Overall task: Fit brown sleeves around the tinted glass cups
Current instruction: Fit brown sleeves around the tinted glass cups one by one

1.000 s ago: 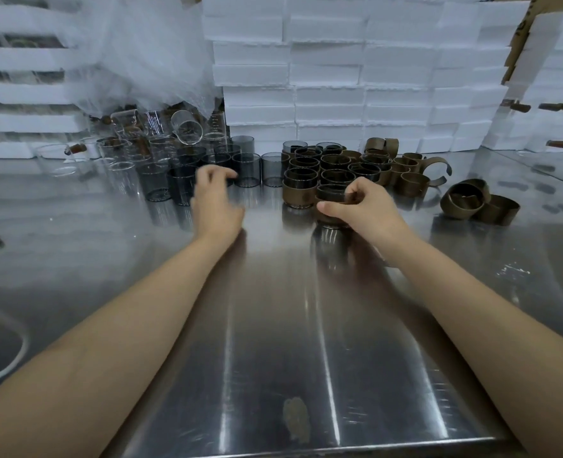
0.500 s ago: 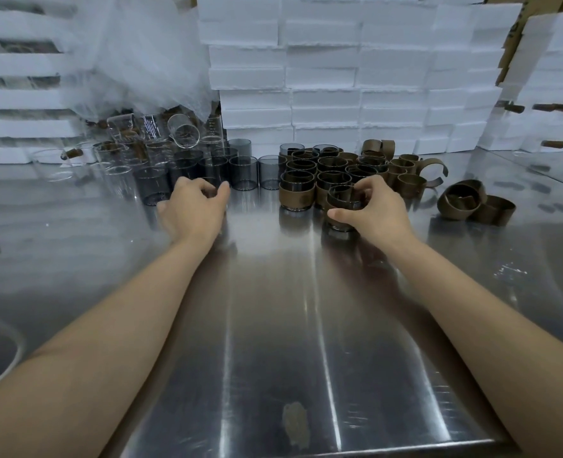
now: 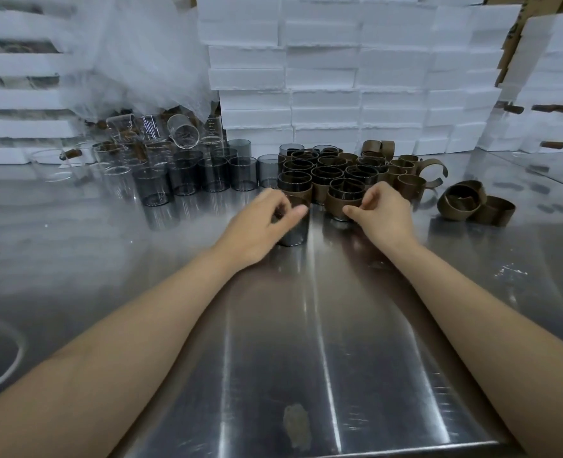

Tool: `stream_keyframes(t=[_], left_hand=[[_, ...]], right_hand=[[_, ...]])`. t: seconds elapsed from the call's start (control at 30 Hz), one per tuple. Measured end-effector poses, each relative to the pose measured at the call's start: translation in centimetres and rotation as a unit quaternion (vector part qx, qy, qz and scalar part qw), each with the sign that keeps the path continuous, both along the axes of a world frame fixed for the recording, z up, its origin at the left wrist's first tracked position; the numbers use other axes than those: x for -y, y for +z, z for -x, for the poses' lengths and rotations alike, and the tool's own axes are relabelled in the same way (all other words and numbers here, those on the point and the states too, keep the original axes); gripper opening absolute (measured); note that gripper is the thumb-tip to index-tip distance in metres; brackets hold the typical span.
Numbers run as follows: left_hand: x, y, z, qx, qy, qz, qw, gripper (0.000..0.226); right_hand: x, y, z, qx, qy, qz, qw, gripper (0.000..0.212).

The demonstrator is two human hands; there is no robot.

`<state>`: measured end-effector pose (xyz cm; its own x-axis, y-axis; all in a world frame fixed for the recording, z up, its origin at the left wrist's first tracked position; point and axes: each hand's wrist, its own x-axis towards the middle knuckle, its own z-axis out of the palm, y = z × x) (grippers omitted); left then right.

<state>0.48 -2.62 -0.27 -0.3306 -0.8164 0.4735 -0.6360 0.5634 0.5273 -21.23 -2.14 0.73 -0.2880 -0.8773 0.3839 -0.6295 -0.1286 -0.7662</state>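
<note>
My left hand [image 3: 263, 226] grips a bare tinted glass cup [image 3: 296, 231] standing on the steel table [image 3: 339, 325], thumb over its rim. My right hand [image 3: 380, 214] pinches the right front side of a sleeved cup [image 3: 341, 201], which stands at the front of a cluster of sleeved cups [image 3: 326, 170]. A row of bare tinted cups [image 3: 214, 175] lies to the left of the cluster. Loose brown sleeves [image 3: 461, 203] lie on the table to the right of my right hand.
Clear glass cups [image 3: 118, 160] crowd the back left under a plastic sheet [image 3: 141, 61]. Stacked white foam boxes [image 3: 323, 94] wall off the back. The table's front edge [image 3: 306, 452] is close, with a brown stain [image 3: 295, 424] near it. A round rim [image 3: 15, 358] shows at far left.
My left hand took a bare tinted cup from the row and carried it right toward the centre. My right hand set the sleeved cup down at the front of the cluster.
</note>
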Motion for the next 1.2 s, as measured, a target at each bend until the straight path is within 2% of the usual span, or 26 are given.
stream_keyframes(t=[0.1,0.2,0.27,0.4,0.5,0.6,0.77,1.2], left_hand=[[-0.8,-0.2,1.5,0.002,-0.013,-0.027,1.0,0.05],[-1.1,-0.3,2.4,-0.052,-0.021,-0.071,0.996,0.067],[-1.0,-0.2,2.4,-0.088,-0.024,-0.094,0.991,0.078],[-0.8,0.1,2.1,-0.131,-0.029,-0.121,0.984,0.078],[-1.1,0.3,2.1,-0.161,-0.056,-0.118,0.978,0.082],[-1.2,0.3,2.0,-0.158,-0.079,-0.105,0.979,0.077],[-0.7,-0.2,2.1,-0.166,-0.09,-0.144,0.972,0.064],[-0.9,0.5,2.1,-0.192,-0.11,-0.159,0.962,0.041]], right_hand=[[0.2,-0.2,-0.1,-0.01,0.021,-0.031,0.999,0.025],[0.2,-0.1,-0.8,0.026,0.081,-0.064,0.994,0.021],[0.0,0.1,-1.2,0.011,0.13,-0.088,0.988,0.014],[-0.6,0.4,-1.6,0.033,0.264,-0.123,0.956,0.038],[-0.9,0.4,-1.9,0.015,0.334,-0.117,0.935,0.057],[-1.0,0.3,-2.2,0.038,0.33,-0.081,0.94,0.063],[-1.0,0.0,-2.1,-0.007,0.264,-0.023,0.964,0.067],[-0.3,-0.2,-1.8,0.023,0.26,-0.043,0.964,0.069]])
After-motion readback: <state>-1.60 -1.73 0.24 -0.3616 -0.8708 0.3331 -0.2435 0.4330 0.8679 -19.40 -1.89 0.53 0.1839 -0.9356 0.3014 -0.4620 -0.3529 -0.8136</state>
